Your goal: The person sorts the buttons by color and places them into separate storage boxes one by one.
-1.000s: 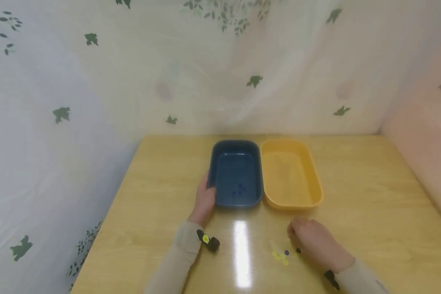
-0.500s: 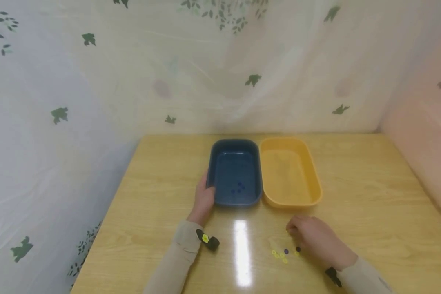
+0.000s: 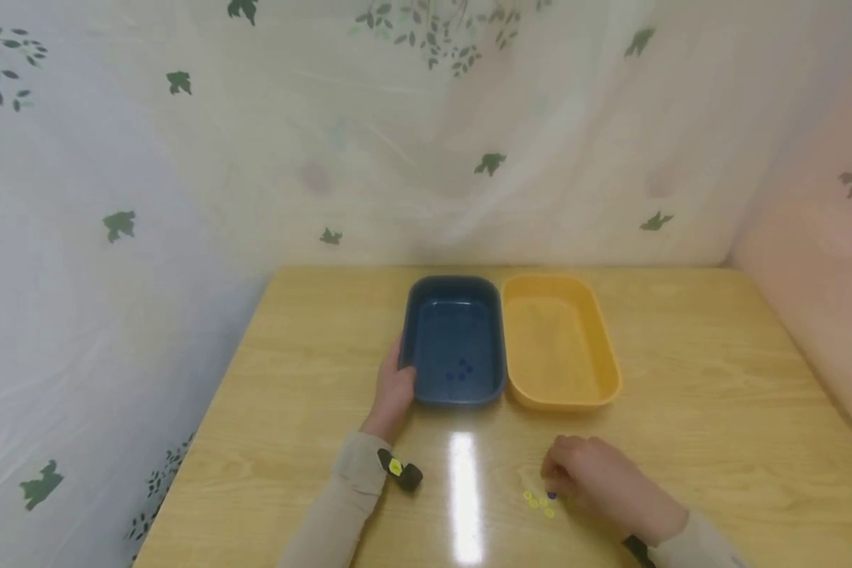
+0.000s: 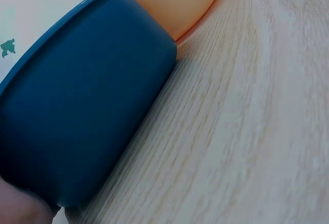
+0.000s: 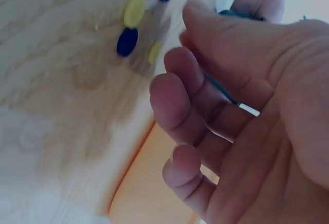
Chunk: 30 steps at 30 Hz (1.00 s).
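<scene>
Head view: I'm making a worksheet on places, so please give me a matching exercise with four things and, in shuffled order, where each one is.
1. Left hand
2. Right hand
3. Blue tray
4. Yellow tray

A. Close beside the yellow discs on the table
B. Right-hand one of the pair
C. Holding the blue tray's left side
D. Under several blue discs

Pairs: 1-C, 2-A, 3-D, 4-B

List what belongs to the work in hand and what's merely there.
Apparently in use:
blue tray, gripped by the left hand
yellow tray beside it
yellow discs and blue discs by the right hand

Merely there:
table
printed sheet
black wrist devices
</scene>
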### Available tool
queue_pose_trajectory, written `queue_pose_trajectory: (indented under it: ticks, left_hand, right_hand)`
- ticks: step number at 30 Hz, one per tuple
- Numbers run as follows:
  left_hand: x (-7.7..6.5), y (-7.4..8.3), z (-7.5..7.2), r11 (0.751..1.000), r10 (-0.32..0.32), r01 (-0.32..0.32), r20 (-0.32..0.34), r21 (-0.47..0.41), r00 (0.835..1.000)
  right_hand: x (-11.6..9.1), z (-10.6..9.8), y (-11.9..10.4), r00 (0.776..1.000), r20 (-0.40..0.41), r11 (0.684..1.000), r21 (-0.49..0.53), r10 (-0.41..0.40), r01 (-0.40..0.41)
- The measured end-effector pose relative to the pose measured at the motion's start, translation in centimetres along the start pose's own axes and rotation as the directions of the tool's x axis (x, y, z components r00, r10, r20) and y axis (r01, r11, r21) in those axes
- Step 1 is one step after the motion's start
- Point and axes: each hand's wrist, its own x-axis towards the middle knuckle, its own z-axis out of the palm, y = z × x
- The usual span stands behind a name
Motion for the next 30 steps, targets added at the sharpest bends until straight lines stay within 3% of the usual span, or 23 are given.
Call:
queue_pose_trajectory:
  ticks: [5,14,21,30]
  left_hand:
    - [-0.1,0.1,0.0,1.000,-0.007,0.007,-0.013,-0.010,1.000]
    - [-0.2,-0.1,0.0,0.999,0.013,-0.012,0.010,-0.032,1.000]
    - [-0.2,-0.1,-0.1,0.999,0.024,-0.023,0.016,-0.038,1.000]
    - [-0.2,-0.1,0.0,0.998,0.034,-0.033,0.024,-0.053,0.999]
  right_hand:
    - [0.1,0.7,-0.1,0.993,-0.051,0.994,-0.047,-0.104,0.102]
    - [0.0,1.0,-0.8,1.000,0.009,0.990,-0.137,-0.008,0.009]
    - [0.0,1.3,-1.2,0.999,-0.008,0.972,-0.234,-0.037,0.034]
    - [0.0,1.4,-1.4,0.999,-0.003,0.958,-0.285,-0.049,0.046]
